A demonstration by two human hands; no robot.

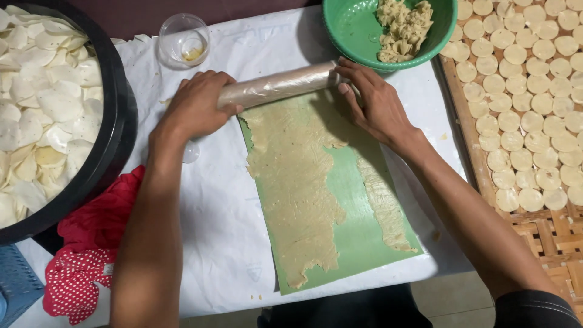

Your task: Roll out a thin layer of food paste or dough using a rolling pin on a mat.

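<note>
A plastic-wrapped rolling pin (280,85) lies across the far end of a green mat (358,231). My left hand (197,106) presses on the pin's left end, and my right hand (373,100) rests its fingers on the right end. Thin beige dough (291,176) is spread over the mat's left half, with a narrower strip of dough (382,203) along the right side. The mat lies on a white cloth-covered table (212,200).
A green bowl (352,27) of crumbly dough stands just beyond the pin. A woven tray (546,234) at right carries several round dough discs. A black tub (115,140) of white chips sits at left, with a glass (184,39) behind and a red cloth (91,243) below.
</note>
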